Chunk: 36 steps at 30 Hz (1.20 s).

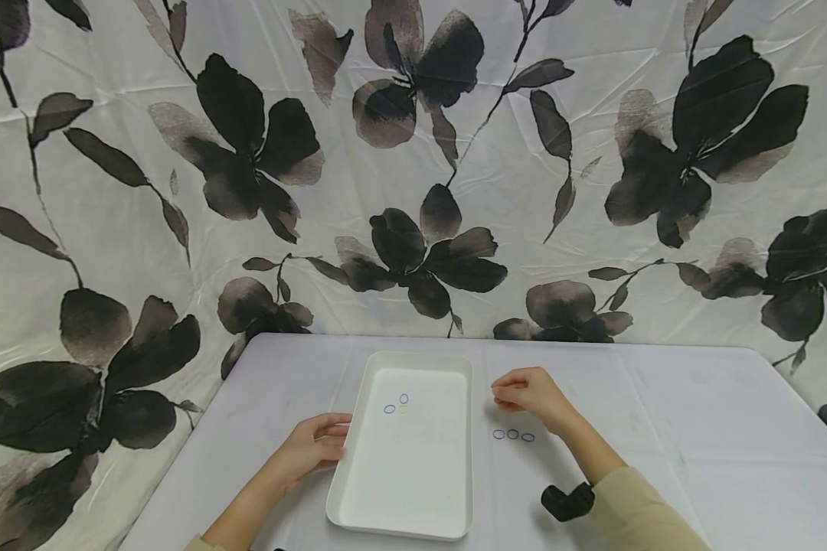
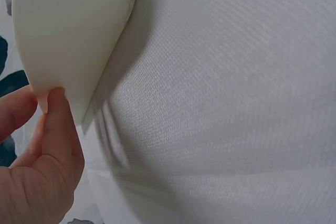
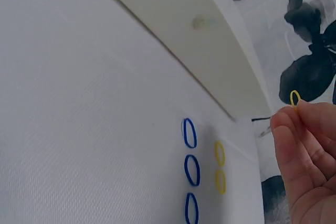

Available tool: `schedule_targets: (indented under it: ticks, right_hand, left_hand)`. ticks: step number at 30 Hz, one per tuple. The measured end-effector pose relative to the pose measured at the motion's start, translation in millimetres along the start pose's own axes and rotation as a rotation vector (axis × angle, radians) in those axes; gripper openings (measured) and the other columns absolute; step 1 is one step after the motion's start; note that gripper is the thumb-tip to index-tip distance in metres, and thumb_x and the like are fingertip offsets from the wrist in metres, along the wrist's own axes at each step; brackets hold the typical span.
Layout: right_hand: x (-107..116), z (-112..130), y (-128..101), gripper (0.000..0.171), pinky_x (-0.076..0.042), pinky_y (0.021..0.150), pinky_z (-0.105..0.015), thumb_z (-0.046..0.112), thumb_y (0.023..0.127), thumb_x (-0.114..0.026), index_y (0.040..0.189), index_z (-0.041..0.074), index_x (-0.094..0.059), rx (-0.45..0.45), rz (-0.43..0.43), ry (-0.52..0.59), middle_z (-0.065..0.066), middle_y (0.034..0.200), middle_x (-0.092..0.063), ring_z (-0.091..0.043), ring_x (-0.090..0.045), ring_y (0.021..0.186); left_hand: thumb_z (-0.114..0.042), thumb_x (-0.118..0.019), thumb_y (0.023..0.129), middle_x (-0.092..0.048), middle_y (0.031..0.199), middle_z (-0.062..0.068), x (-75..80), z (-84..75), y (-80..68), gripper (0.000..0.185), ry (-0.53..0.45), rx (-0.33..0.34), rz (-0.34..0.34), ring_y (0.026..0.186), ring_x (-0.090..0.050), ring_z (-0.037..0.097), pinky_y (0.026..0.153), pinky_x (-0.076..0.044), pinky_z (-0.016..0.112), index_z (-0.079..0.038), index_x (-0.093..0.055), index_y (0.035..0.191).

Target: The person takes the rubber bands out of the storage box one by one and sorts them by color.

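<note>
A white tray point(image 1: 413, 482) lies in the middle of the table. Inside it, near the far end, are two blue rubber bands point(image 1: 389, 409) and a yellow one point(image 1: 403, 411). My left hand point(image 1: 331, 444) holds the tray's left rim; in the left wrist view my fingers point(image 2: 52, 124) touch the tray's edge point(image 2: 73, 35). My right hand point(image 1: 499, 394) hovers right of the tray and pinches a small yellow band point(image 3: 295, 98). Below it, three blue bands point(image 1: 513, 434) lie in a row on the cloth, with two yellow bands point(image 3: 219, 166) beside the blue bands point(image 3: 192, 170).
The table point(image 1: 696, 428) wears a white cloth, and a floral curtain point(image 1: 413, 153) hangs close behind it. A black wrist strap point(image 1: 567, 501) sits on my right forearm. The tray's wall point(image 3: 210, 40) rises just beyond the loose bands.
</note>
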State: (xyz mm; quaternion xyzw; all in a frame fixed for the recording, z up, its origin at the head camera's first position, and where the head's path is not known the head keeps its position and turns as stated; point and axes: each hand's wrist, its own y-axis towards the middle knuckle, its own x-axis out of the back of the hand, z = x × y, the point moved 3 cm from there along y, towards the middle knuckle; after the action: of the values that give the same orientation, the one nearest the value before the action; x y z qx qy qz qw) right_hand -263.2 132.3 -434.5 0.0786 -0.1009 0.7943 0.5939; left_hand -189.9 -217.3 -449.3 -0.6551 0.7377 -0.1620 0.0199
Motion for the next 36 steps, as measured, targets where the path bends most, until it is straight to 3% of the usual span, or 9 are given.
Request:
schedule_targets:
  ticks: [15, 36]
  right_hand:
    - [17.5, -12.7, -7.1, 0.027, -0.056, 0.065, -0.03, 0.004, 0.086, -0.062, 0.101, -0.019, -0.06, -0.025, -0.037, -0.009, -0.013, 0.079, -0.068, -0.013, -0.063, 0.068]
    - [31.9, -44.4, -4.2, 0.015, -0.052, 0.056, -0.023, 0.002, 0.082, -0.066, 0.093, -0.01, -0.066, -0.176, -0.146, -0.082, -0.007, 0.073, -0.067, -0.011, -0.058, 0.061]
  left_hand:
    - [0.011, -0.06, 0.075, -0.053, 0.116, 0.022, 0.7, -0.5, 0.6, 0.057, 0.0, -0.015, 0.02, 0.1, -0.06, 0.028, 0.079, -0.053, 0.037, 0.01, -0.044, 0.13]
    - [0.01, -0.06, 0.075, -0.053, 0.117, 0.023, -1.4, -3.0, -1.6, 0.057, -0.008, -0.006, 0.019, 0.101, -0.059, 0.028, 0.079, -0.053, 0.037, 0.01, -0.044, 0.13]
